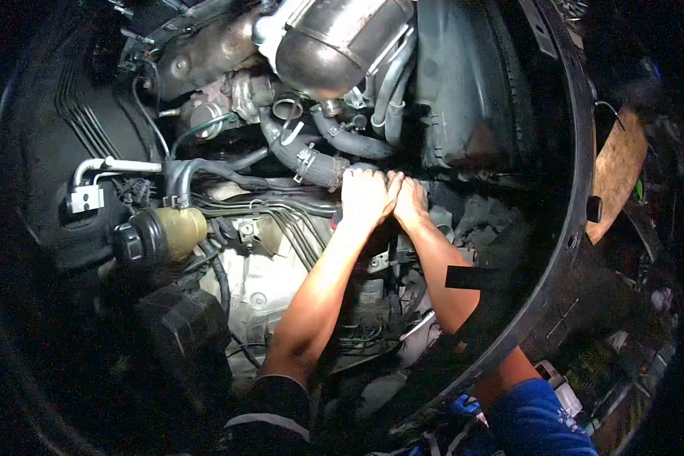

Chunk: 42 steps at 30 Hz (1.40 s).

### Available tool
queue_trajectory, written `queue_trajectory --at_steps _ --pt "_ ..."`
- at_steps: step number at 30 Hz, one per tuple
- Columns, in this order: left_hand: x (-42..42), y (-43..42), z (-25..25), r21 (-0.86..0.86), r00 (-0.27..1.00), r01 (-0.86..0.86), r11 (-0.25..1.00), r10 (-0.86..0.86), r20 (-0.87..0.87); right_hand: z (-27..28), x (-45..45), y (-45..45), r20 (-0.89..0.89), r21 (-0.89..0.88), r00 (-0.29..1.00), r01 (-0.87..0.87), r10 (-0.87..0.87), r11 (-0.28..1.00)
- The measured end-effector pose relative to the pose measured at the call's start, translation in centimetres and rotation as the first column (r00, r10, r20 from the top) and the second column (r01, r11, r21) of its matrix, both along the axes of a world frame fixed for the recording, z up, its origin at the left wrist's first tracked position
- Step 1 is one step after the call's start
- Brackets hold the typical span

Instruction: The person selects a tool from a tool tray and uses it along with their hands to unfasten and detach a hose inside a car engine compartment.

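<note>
Both arms reach into an engine bay. My left hand [365,196] is closed at the right end of a thick dark hose [315,166], its knuckles up. Right beside it, my right hand [410,199] has its fingers curled at the same spot, close against the left. What the fingers grip is hidden beneath them. A small red item [335,220] shows at the left hand's edge. A metal clamp [305,163] sits round the hose, left of my hands. Another curved hose [351,141] runs just above them.
A rounded metal shield [342,47] is at the top. A yellowish reservoir with a black cap [181,232] stands at the left, below metal pipes [114,164]. The bay's curved edge [536,304] runs down the right, with a brown board [619,175] beyond it.
</note>
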<state>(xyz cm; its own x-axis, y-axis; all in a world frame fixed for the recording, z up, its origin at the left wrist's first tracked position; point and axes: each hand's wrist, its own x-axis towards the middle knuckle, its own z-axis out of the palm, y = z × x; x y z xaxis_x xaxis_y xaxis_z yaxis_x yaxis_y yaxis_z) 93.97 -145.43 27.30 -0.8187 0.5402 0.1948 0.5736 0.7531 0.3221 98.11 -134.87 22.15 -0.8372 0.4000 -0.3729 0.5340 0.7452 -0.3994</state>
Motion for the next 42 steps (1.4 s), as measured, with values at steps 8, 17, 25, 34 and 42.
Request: queue_trajectory --at_steps 8,17,25,34,42 --pt "-0.3 0.5 -0.6 -0.050 0.997 -0.068 0.996 0.067 -0.034 -0.2 -1.9 1.2 0.118 0.021 0.992 -0.046 0.043 0.999" --pt "0.4 -0.1 -0.4 0.057 0.999 -0.031 0.998 0.033 -0.035 -1.4 -0.2 1.6 0.039 -0.071 0.996 -0.080 0.083 0.994" --pt "1.1 0.5 -1.4 0.195 0.986 -0.152 0.969 0.161 -0.034 1.3 -2.6 2.0 -0.292 0.261 0.912 -0.216 0.290 0.941" --pt "3.8 -3.3 0.2 0.485 0.841 -0.537 0.690 0.482 0.245 5.0 -1.8 0.1 0.014 0.033 0.878 -0.479 0.479 0.877" --pt "1.5 -3.2 -2.8 0.469 0.465 -0.879 0.087 -0.069 0.883 5.0 -3.1 0.3 0.048 0.098 0.870 -0.493 0.491 0.864"
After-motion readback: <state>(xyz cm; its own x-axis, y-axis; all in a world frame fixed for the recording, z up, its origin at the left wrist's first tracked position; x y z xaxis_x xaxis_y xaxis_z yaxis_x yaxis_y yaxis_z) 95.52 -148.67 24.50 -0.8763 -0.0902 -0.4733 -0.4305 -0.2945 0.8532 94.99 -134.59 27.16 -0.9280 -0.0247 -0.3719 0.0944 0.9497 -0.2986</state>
